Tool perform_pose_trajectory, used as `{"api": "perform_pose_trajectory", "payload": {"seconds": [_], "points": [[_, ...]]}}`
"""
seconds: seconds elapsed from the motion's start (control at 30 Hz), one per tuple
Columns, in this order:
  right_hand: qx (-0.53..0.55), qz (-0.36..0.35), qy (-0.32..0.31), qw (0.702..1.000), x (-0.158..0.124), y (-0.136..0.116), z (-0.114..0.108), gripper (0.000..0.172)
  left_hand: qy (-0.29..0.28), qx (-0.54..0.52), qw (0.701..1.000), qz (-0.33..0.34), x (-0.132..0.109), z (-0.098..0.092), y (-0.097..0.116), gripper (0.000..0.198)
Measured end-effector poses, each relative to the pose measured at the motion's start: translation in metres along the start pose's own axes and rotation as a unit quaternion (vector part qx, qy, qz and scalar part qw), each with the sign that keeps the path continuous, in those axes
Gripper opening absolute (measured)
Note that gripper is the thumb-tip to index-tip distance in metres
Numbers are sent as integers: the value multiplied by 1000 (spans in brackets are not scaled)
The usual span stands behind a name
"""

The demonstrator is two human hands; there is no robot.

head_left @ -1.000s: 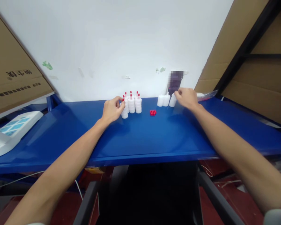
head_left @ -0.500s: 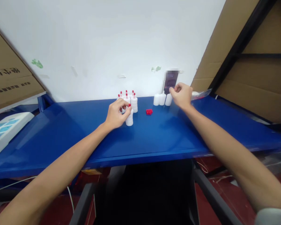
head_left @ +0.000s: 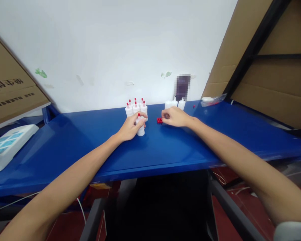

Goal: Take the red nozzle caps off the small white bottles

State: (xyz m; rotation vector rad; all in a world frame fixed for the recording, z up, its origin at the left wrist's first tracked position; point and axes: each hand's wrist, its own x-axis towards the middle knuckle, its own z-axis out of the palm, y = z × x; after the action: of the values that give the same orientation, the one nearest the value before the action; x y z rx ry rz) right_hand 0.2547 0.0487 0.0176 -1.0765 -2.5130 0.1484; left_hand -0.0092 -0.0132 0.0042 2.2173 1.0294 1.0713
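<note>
My left hand [head_left: 132, 128] is wrapped round a small white squeeze bottle [head_left: 140, 130] with a red-tipped nozzle, which stands upright on the blue table. Just behind it, several similar white bottles [head_left: 136, 109] with red tips stand in a group. My right hand [head_left: 176, 116] has thumb and forefinger brought together at the right edge of a tight block of small red caps [head_left: 159, 120]. Whether a cap is between those fingertips is hidden. Partly behind the right hand stand white bottles [head_left: 181, 104] whose visible nozzles have no red tip.
One loose red cap [head_left: 194, 106] lies to the right of the bare-nozzle bottles. A dark, pixelated upright object [head_left: 182, 87] leans against the wall. Right of it is a clear plastic bag [head_left: 214, 100]. A white device [head_left: 11, 144] sits at the table's left end.
My right hand has come left and down from beside the bare-nozzle bottles to the red caps. A loose cap now shows at the right. My left hand has closed further round its bottle.
</note>
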Motion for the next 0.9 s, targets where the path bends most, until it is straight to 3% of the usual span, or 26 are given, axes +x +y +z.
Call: {"api": "perform_pose_trajectory", "payload": {"seconds": [0.23, 0.8, 0.9], "points": [[9, 4, -47, 999, -3, -1, -6, 10, -14, 44, 999, 17, 2, -4, 3, 41], [5, 10, -59, 998, -3, 0, -1, 14, -14, 42, 999, 24, 2, -5, 6, 39], [2, 5, -54, 999, -3, 2, -1, 16, -13, -8, 1000, -5, 3, -2, 3, 39]]}}
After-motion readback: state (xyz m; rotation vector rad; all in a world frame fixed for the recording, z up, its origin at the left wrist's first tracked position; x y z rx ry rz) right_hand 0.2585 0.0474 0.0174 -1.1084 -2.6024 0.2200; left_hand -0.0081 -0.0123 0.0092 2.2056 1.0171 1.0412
